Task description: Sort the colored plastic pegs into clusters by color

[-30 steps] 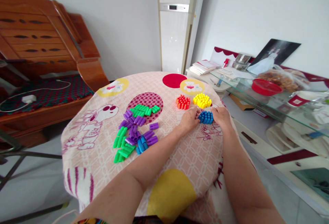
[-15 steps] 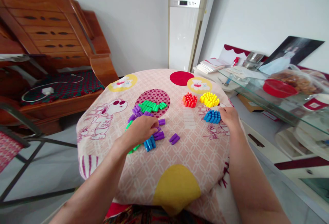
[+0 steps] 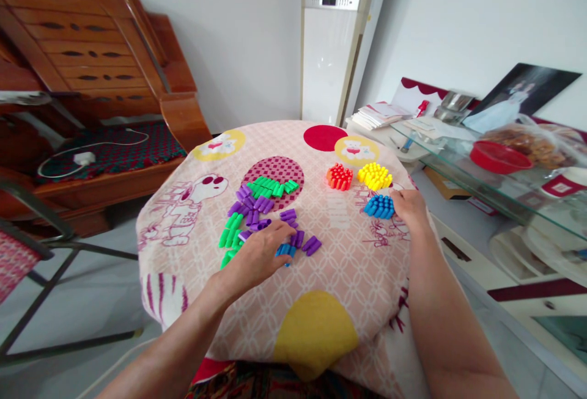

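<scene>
Head view: left hand point(image 3: 269, 246) half-curled at blue pieces point(image 3: 285, 252); right hand point(image 3: 409, 206) loosely curled beside blue cluster point(image 3: 379, 207); grips unclear.

The small pieces point(image 3: 270, 187) look of smooth, shiny plastic, the bench cloth point(image 3: 348, 264) of matt fabric, the chair point(image 3: 105, 91) of glossy wood.

With 6 o'clock at the person's edge of the worktop point(image 3: 247, 313), I see bare cloth there a hand can cross, then up between the purple pair point(image 3: 312, 245) and the blue cluster point(image 3: 379, 206). The left hand point(image 3: 266, 246) blocks the middle, green tubes point(image 3: 232, 231) crowd 9, red cluster point(image 3: 339, 177) and yellow cluster point(image 3: 375, 176) bar 1 to 2, the right hand point(image 3: 409, 206) 3.
</scene>
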A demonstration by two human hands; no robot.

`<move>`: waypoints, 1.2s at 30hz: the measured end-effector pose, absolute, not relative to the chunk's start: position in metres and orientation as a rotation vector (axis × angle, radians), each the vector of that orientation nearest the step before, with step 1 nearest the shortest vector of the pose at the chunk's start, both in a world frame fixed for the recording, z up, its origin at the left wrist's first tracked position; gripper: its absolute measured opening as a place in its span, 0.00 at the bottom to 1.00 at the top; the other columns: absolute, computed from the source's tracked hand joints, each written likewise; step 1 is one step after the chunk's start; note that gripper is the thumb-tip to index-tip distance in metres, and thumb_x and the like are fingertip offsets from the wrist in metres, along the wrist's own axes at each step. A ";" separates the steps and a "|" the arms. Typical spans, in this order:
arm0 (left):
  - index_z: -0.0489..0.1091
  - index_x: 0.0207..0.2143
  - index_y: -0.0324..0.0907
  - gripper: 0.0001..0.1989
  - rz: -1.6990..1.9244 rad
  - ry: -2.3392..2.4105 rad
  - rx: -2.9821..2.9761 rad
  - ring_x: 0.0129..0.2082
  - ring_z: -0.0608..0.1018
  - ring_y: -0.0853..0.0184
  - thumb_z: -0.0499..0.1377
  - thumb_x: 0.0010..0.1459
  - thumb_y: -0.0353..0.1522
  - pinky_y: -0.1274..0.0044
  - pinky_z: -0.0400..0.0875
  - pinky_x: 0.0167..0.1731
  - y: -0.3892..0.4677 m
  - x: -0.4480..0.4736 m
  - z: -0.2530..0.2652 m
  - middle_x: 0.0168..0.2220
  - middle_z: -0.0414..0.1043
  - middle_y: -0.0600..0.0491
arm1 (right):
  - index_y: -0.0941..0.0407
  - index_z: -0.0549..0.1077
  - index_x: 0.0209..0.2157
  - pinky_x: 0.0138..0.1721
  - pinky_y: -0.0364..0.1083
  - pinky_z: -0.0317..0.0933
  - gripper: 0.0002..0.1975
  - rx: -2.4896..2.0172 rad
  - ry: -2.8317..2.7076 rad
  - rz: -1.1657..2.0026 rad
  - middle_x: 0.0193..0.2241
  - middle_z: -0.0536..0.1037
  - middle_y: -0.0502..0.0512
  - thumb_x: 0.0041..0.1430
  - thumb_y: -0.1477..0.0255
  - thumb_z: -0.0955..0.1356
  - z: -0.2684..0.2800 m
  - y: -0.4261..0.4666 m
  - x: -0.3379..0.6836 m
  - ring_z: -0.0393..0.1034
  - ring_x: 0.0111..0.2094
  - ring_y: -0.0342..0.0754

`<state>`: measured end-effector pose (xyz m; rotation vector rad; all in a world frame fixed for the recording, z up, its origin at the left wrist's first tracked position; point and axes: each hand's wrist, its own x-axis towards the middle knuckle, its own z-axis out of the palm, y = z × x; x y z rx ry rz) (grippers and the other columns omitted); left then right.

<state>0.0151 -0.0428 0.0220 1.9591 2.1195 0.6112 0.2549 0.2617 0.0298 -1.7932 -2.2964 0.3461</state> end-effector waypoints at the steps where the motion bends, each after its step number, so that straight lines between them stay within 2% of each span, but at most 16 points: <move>1: 0.71 0.50 0.41 0.21 0.633 2.083 1.991 0.53 0.77 0.57 0.65 0.52 0.23 0.68 0.74 0.50 -0.043 0.016 0.019 0.54 0.73 0.45 | 0.63 0.82 0.43 0.36 0.45 0.63 0.25 -1.785 -2.299 0.343 0.31 0.82 0.67 0.69 0.64 0.58 0.029 0.262 0.255 0.78 0.37 0.55; 4: 0.71 0.48 0.42 0.20 0.651 2.038 2.030 0.53 0.77 0.57 0.64 0.52 0.22 0.67 0.75 0.50 -0.046 0.016 0.012 0.55 0.72 0.45 | 0.63 0.82 0.41 0.36 0.45 0.63 0.25 -1.763 -2.310 0.315 0.31 0.82 0.67 0.69 0.64 0.58 0.027 0.263 0.256 0.78 0.37 0.56; 8: 0.72 0.45 0.43 0.19 0.746 1.989 2.034 0.52 0.77 0.59 0.62 0.51 0.20 0.68 0.74 0.50 -0.045 0.017 0.018 0.51 0.75 0.48 | 0.63 0.83 0.41 0.36 0.45 0.63 0.24 -1.744 -2.303 0.285 0.31 0.82 0.66 0.68 0.65 0.58 0.026 0.264 0.256 0.78 0.38 0.55; 13: 0.73 0.42 0.42 0.16 0.918 1.949 1.985 0.42 0.79 0.63 0.63 0.50 0.22 0.73 0.74 0.43 -0.019 0.029 0.047 0.43 0.77 0.51 | 0.63 0.82 0.42 0.38 0.44 0.63 0.24 -1.780 -2.285 0.318 0.31 0.82 0.67 0.68 0.65 0.58 0.030 0.261 0.254 0.78 0.39 0.55; 15: 0.74 0.40 0.41 0.13 0.919 1.907 2.001 0.40 0.79 0.65 0.63 0.51 0.23 0.73 0.73 0.43 0.001 0.039 0.054 0.41 0.77 0.51 | 0.63 0.82 0.43 0.38 0.44 0.63 0.25 -1.789 -2.287 0.321 0.32 0.83 0.67 0.69 0.64 0.58 0.031 0.260 0.254 0.78 0.39 0.55; 21: 0.73 0.43 0.40 0.14 0.721 1.776 2.119 0.45 0.78 0.62 0.62 0.53 0.24 0.70 0.72 0.49 0.076 0.076 0.040 0.44 0.78 0.49 | 0.64 0.82 0.44 0.39 0.45 0.63 0.25 -1.788 -2.307 0.298 0.35 0.83 0.68 0.69 0.65 0.57 0.031 0.260 0.254 0.78 0.39 0.55; 26: 0.69 0.46 0.39 0.19 0.721 1.739 2.135 0.43 0.78 0.62 0.60 0.50 0.22 0.71 0.72 0.46 0.121 0.103 0.024 0.43 0.76 0.48 | 0.62 0.83 0.43 0.39 0.44 0.63 0.26 -1.761 -2.282 0.332 0.32 0.83 0.66 0.69 0.64 0.57 0.029 0.261 0.256 0.78 0.38 0.54; 30: 0.70 0.43 0.39 0.17 0.783 1.713 2.153 0.38 0.77 0.62 0.59 0.49 0.21 0.71 0.73 0.42 0.142 0.120 0.020 0.38 0.76 0.48 | 0.62 0.83 0.40 0.38 0.44 0.63 0.26 -1.739 -2.265 0.337 0.30 0.82 0.65 0.69 0.63 0.57 0.028 0.261 0.257 0.78 0.38 0.53; 36: 0.73 0.40 0.39 0.14 0.860 1.698 2.167 0.40 0.77 0.62 0.61 0.49 0.21 0.73 0.72 0.44 0.150 0.120 0.013 0.39 0.77 0.49 | 0.63 0.83 0.41 0.38 0.44 0.63 0.27 -1.741 -2.259 0.371 0.30 0.83 0.66 0.69 0.63 0.57 0.030 0.259 0.257 0.78 0.38 0.53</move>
